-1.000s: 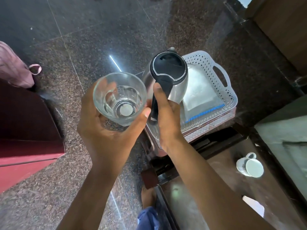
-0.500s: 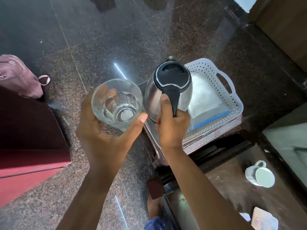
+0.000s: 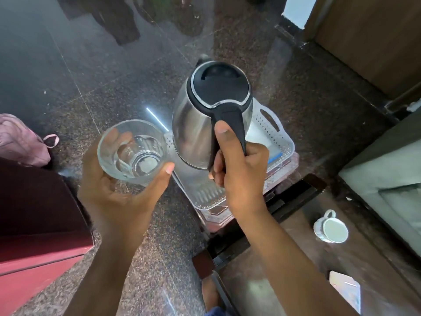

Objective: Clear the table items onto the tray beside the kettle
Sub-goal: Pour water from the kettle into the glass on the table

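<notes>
- Your left hand grips a clear glass from below and behind, with the fingers curled round its far side and the thumb pressed against its near rim.
- The glass is held up off the floor, its mouth tipped toward you, just left of the kettle and not touching it.
- Your right hand is clenched round the kettle's black handle, with the thumb laid straight up along the top of the handle.
- The kettle is steel with a black lid, and the lid is shut. It hangs upright in your grasp above the left part of the tray.
- The tray is white, perforated plastic with a slot handle at its far right end. It sits on a low stand on the dark speckled floor.
- In the tray, mostly hidden behind the kettle and your hand, lies something white with a blue edge; you cannot tell what it is.
- A white cup lies on its side on the brown tabletop at the lower right, well apart from the tray.
- A pale flat card lies on the same tabletop, nearer to you than the cup.
- A red box stands at the left, with a pink bag behind it.
</notes>
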A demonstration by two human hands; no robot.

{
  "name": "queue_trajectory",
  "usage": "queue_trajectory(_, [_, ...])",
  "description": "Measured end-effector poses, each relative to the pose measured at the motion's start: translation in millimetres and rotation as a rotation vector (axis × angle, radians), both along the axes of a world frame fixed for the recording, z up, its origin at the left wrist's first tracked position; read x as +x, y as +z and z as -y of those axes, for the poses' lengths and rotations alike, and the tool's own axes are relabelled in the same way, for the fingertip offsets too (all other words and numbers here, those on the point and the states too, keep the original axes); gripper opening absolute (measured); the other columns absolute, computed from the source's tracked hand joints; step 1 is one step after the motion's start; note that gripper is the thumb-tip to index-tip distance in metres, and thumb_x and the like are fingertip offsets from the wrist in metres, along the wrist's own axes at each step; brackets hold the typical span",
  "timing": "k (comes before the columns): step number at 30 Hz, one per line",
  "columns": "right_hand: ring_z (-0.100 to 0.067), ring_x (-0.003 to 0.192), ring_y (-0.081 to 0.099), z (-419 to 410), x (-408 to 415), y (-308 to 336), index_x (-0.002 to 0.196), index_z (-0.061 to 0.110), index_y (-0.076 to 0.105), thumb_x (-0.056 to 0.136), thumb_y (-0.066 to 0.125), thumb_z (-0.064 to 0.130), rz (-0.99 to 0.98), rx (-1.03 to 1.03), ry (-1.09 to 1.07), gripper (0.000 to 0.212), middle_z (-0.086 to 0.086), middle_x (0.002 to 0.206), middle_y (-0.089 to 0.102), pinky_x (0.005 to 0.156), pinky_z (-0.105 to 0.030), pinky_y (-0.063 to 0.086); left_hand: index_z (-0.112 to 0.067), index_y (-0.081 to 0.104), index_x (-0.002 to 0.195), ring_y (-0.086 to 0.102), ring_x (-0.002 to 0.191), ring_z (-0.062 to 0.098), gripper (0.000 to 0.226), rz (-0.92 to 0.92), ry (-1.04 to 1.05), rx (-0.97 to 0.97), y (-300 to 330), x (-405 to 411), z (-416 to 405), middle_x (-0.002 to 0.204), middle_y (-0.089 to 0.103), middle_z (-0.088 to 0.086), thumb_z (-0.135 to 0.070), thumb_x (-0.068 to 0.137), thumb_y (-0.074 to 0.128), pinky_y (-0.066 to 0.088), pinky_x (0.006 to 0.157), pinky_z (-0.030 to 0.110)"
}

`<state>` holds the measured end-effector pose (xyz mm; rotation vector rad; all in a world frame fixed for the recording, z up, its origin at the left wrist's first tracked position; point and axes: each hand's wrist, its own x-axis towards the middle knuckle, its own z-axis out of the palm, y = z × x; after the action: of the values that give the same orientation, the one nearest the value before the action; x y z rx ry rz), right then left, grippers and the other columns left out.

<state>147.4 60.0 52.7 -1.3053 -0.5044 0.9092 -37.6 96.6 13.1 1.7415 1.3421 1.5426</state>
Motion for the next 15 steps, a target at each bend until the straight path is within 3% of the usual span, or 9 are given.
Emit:
queue_trajectory(3, [-0.021, 0.039, 0.038, 21.6, 27.6, 30.8, 0.049, -0.007, 0.04, 0.079, 0.069, 0.058, 0.08, 0.047, 0.016, 0.077, -0.015, 0.04, 0.035, 0.043, -0.023, 0.033, -0.026, 0.068, 0.139, 0.077, 0.114, 0.023, 0.072, -0.004, -0.05, 0.001, 6.2, 14.5, 6.1, 0.131, 0.076, 0.001, -0.044, 0.078, 0.102, 0.062, 0.096, 0.035])
queue_trajectory(8, [-0.025, 0.044, 0.028, 75.8, 71.6, 71.0, 0.056, -0.016, 0.034, 0.081, 0.069, 0.054, 0.166, 0.075, -0.015, 0.083, -0.036, 0.053, 0.026, 0.044, -0.034, 0.023, -0.027, 0.066, 0.143, 0.077, 0.12, 0.032, 0.078, -0.009, -0.181, -0.008, 13.7, 49.6, 34.9, 0.133, 0.076, 0.001, -0.044, 0.077, 0.103, 0.062, 0.099, 0.06])
queue_trajectory(11, [-0.03, 0.042, 0.022, 122.8, 99.0, 84.0, 0.056, -0.015, 0.032, 0.085, 0.068, 0.05, 0.2, 0.067, -0.048, 0.081, -0.035, 0.052, 0.025, 0.043, -0.028, 0.024, -0.01, 0.064, 0.146, 0.075, 0.122, 0.035, 0.081, -0.033, -0.307, 0.035, 17.8, 78.2, 62.2, 0.136, 0.075, 0.007, -0.039, 0.08, 0.101, 0.06, 0.105, 0.054])
queue_trajectory(15, [-0.036, 0.044, 0.021, 198.8, 132.8, 89.2, 0.051, -0.014, 0.031, 0.085, 0.068, 0.049, 0.213, 0.02, -0.087, 0.081, -0.032, 0.047, 0.022, 0.046, -0.04, 0.022, 0.007, 0.059, 0.145, 0.072, 0.126, 0.04, 0.086, -0.065, -0.455, 0.012, 19.5, 116.3, 110.3, 0.137, 0.072, 0.02, -0.032, 0.079, 0.099, 0.058, 0.11, 0.059])
